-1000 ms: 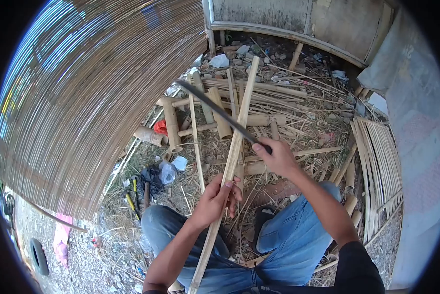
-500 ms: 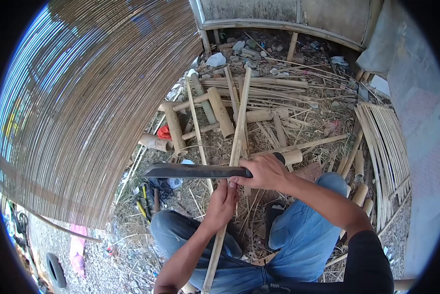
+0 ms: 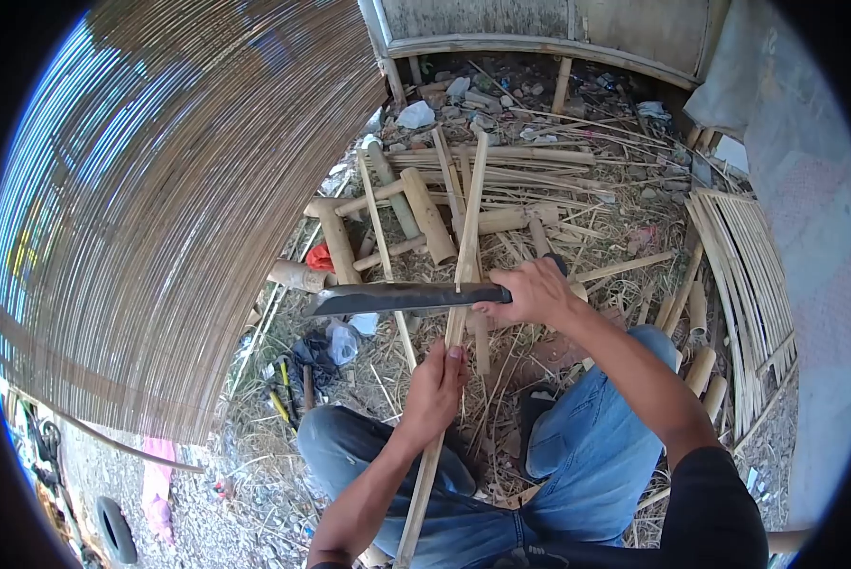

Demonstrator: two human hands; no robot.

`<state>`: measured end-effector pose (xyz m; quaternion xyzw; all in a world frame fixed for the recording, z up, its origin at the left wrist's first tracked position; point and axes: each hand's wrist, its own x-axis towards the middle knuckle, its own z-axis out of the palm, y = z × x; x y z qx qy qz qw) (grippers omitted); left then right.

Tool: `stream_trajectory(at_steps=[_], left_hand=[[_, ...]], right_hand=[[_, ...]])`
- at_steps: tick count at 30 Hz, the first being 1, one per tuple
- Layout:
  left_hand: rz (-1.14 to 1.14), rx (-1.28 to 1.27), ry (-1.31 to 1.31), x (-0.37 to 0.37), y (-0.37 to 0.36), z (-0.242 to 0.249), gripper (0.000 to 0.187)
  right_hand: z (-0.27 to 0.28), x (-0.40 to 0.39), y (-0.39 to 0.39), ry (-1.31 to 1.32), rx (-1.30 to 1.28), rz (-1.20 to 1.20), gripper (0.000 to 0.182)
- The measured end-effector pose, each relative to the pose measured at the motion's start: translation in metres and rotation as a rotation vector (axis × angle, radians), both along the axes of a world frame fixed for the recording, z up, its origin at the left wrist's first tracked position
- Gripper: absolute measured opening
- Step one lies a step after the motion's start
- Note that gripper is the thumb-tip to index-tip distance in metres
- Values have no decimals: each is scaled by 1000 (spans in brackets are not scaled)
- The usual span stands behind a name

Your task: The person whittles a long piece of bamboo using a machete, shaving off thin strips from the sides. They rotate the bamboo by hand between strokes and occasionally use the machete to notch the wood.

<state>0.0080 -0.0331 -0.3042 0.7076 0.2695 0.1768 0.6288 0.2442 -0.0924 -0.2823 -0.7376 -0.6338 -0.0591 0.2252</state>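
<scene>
A long pale bamboo strip [image 3: 470, 218] runs from my lap up and away from me. My left hand [image 3: 433, 391] is wrapped round it just above my knees. The machete [image 3: 397, 299] has a dark, wide blade that lies across the strip, pointing left, a little beyond my left hand. My right hand [image 3: 539, 292] grips its dark handle, to the right of the strip. Blade and strip appear to touch.
A bamboo frame [image 3: 428, 216] and loose strips lie on the littered ground ahead. A slatted screen [image 3: 179, 218] hangs at the left. On the right stand a slatted bamboo panel [image 3: 743, 284] and a pale sheet [image 3: 814, 284]. Yellow-handled tools [image 3: 279, 403] lie by my left knee.
My right hand and the machete have moved up and to the right, away from my left hand along the strip. My left hand has hardly moved and still holds the strip.
</scene>
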Motion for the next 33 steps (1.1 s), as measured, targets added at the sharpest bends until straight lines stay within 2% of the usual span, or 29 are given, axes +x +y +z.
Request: stream_trajectory(at_steps=[5,15,20,22,24,27,28,30,33], left_hand=[[3,9,-21,-3,1,-5,29],[-16,4,16,-7,-3,0,29],[-24,-14,28,-9,-7,7,29],[-32,-25,25,-13,-8,12,29],[-37,-180,32,-16,-6,16,28],[17,-254,56,-16,-5,13,33],[31,-257,61,-15,-3,7,33],[57,-53,7,-7,1,-4,33],[56,-76,-30,-8,-3,-4,31]], right_hand=[[-3,11,1,-32,4,31,58],[-14,34,3,-32,5,21,58],[-11,45,2,-134,43,78,59],[-5,41,0,-110,23,81,59],[-1,32,-3,-96,-1,92,59],[-10,-4,-6,20,34,46,63],[-12,-10,-5,27,31,59,63],[-12,-20,-5,-19,-59,107,66],[-10,-30,-4,-65,0,176,71]])
